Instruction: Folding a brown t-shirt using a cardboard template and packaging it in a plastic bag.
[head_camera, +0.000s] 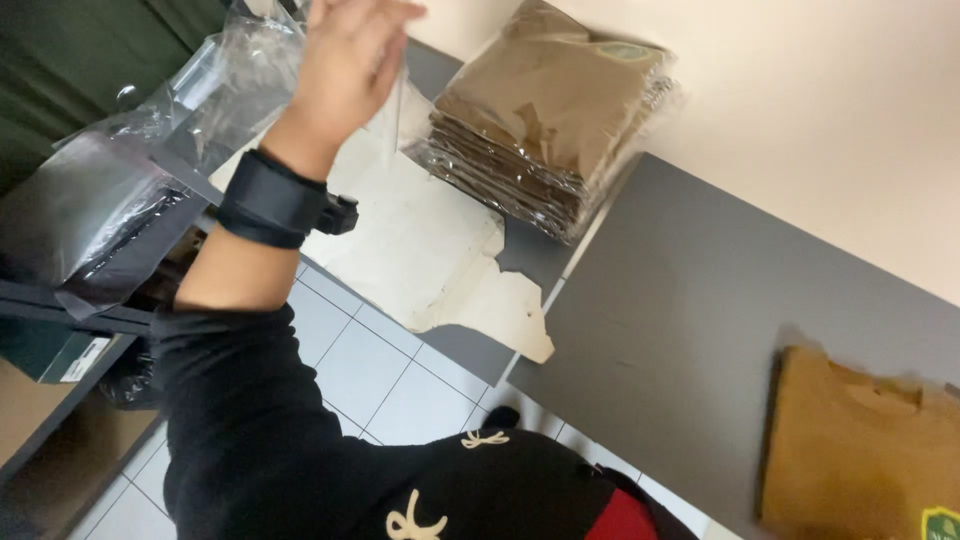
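Observation:
My left hand (350, 45) is raised at the top of the view, a black band on its wrist, the sleeve black. Its fingers pinch a thin clear plastic bag (398, 110) that hangs down from them; motion blur hides the exact grip. Just to the right lies a stack of brown folded garments in clear bags (540, 120) on the grey table (680, 300). One unbagged mustard-brown folded garment (860, 450) with a green emblem lies at the lower right. My right hand is out of sight.
A torn cream paper sheet (420, 240) covers the table's left part. Loose clear plastic bags (200, 100) and dark wrapped packs (80, 210) pile on a shelf at the left. White floor tiles (370, 370) show below; a cream wall (820, 110) backs the table.

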